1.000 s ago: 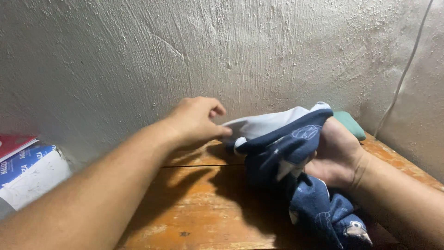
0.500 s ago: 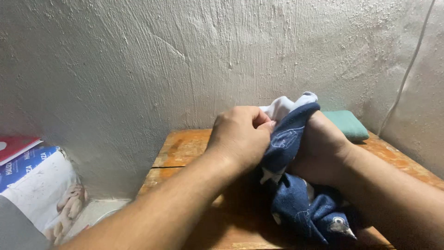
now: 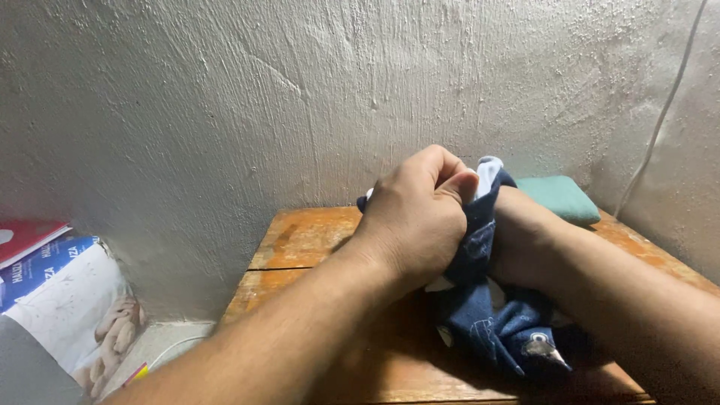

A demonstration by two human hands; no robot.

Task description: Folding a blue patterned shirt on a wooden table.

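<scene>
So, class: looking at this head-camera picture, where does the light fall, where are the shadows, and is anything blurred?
Head view: dim, warm light rakes the rough plaster wall, showing its texture; the left hand and right hand gripping the dark blue cloth are sharp; shadow pools on the wooden table under the forearms; no glare; the green folded cloth looks slightly soft.
</scene>
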